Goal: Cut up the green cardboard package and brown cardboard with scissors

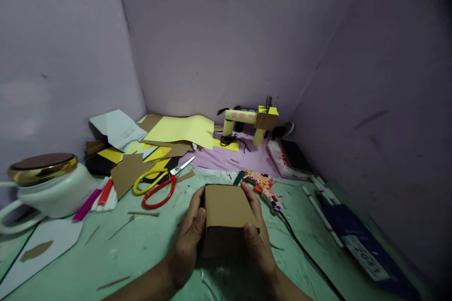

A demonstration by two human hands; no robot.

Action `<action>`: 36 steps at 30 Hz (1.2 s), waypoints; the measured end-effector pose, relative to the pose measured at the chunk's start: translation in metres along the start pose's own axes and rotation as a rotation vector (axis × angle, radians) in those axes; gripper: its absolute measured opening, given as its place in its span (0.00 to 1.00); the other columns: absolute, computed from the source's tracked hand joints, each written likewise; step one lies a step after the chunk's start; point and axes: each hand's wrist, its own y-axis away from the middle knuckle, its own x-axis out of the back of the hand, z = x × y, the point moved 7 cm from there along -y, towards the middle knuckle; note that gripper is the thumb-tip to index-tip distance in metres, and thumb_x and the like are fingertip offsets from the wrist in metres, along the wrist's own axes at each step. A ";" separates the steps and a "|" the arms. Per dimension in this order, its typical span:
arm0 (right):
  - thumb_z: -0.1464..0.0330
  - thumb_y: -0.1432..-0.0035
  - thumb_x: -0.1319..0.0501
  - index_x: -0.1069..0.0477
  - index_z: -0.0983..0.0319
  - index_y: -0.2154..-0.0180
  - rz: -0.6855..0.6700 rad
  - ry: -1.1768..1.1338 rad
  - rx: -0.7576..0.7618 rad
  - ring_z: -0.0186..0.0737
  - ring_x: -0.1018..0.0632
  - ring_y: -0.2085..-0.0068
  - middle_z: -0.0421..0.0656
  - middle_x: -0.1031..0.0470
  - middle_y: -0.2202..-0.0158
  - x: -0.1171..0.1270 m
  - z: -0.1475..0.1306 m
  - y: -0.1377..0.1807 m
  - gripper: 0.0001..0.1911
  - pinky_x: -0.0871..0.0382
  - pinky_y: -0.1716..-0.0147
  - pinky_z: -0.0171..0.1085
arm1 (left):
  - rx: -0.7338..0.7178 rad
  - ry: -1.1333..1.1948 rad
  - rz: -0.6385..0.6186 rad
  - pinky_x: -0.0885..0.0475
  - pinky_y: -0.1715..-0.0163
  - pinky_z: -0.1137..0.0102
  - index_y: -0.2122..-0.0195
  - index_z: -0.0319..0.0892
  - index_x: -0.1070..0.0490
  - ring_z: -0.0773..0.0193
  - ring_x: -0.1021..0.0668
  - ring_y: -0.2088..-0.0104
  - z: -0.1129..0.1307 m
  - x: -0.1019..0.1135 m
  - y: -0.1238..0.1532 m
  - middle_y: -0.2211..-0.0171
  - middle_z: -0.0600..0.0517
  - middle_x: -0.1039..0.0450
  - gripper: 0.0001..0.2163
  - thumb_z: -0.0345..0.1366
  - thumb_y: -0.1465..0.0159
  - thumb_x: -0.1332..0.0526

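- A white jar with a shiny gold lid stands at the far left edge of the green table; a white paper sheet with a brown scrap on it lies in front of the jar.
- Just right of the jar, a handful of markers, pink, red and white, lie side by side; behind them a heap of yellow and brown paper and card offcuts spreads toward the back wall.
- Scissors with one yellow and one red handle lie open-bladed at the foot of that heap, blades pointing up and right.
- The left hand is wrapped on the left side of a folded brown cardboard piece, thumb on top, fingers behind; the card sits at the table's middle, near the front, held just above or on the surface, which of the two I cannot tell.
- The right hand grips the card's right side in the same way, thumb pressed on its bent front face; both hands are closed on the card.
- Behind the right hand lies a glue gun with a colourful pattern, its black cord trailing to the front right.
- Farther back stands a yellow cardboard-tube model; a coil of black thread lies by its feet.
- On the right, white sticks lie beside a dark blue book.
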 end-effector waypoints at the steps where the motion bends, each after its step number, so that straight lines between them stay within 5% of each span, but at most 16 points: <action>1: 0.45 0.50 0.44 0.50 0.57 0.40 -0.005 0.003 0.012 0.56 0.34 0.45 0.50 0.37 0.44 0.000 -0.001 0.000 0.41 0.43 0.46 0.52 | -0.012 -0.001 0.002 0.43 0.43 0.60 0.39 0.45 0.48 0.47 0.43 0.39 0.001 0.000 0.000 0.39 0.47 0.42 0.27 0.50 0.36 0.48; 9: 0.46 0.49 0.45 0.49 0.58 0.41 0.046 0.034 0.020 0.56 0.35 0.44 0.50 0.38 0.43 0.002 0.003 0.001 0.39 0.43 0.46 0.51 | -0.076 -0.010 0.043 0.44 0.43 0.62 0.40 0.48 0.46 0.49 0.42 0.39 0.003 0.001 -0.001 0.38 0.50 0.45 0.24 0.48 0.35 0.49; 15: 0.48 0.47 0.43 0.42 0.55 0.44 0.083 0.037 -0.120 0.51 0.36 0.43 0.46 0.39 0.42 0.005 0.012 -0.009 0.33 0.43 0.46 0.47 | 0.043 0.075 0.130 0.39 0.46 0.69 0.43 0.48 0.40 0.55 0.37 0.42 -0.001 0.005 -0.009 0.45 0.51 0.33 0.24 0.49 0.39 0.42; 25: 0.50 0.54 0.38 0.32 0.59 0.65 0.146 -0.121 -0.366 0.45 0.25 0.60 0.39 0.25 0.66 -0.011 -0.005 -0.044 0.21 0.34 0.62 0.38 | 0.253 0.256 0.080 0.27 0.59 0.62 0.46 0.39 0.34 0.53 0.21 0.60 0.006 -0.014 -0.031 0.58 0.44 0.23 0.22 0.47 0.35 0.48; 31: 0.50 0.57 0.36 0.33 0.59 0.67 0.167 -0.169 -0.376 0.42 0.26 0.65 0.38 0.26 0.70 -0.009 -0.001 -0.046 0.21 0.35 0.66 0.36 | 0.170 0.243 0.144 0.27 0.60 0.65 0.41 0.53 0.43 0.58 0.21 0.62 0.006 -0.010 -0.035 0.58 0.52 0.23 0.22 0.47 0.35 0.46; 36: 0.50 0.56 0.36 0.32 0.58 0.66 0.185 -0.178 -0.343 0.42 0.27 0.62 0.38 0.27 0.66 -0.004 0.001 -0.042 0.21 0.36 0.65 0.36 | 0.120 0.232 0.123 0.28 0.59 0.65 0.45 0.50 0.38 0.58 0.22 0.61 0.004 -0.010 -0.032 0.60 0.52 0.24 0.21 0.47 0.38 0.42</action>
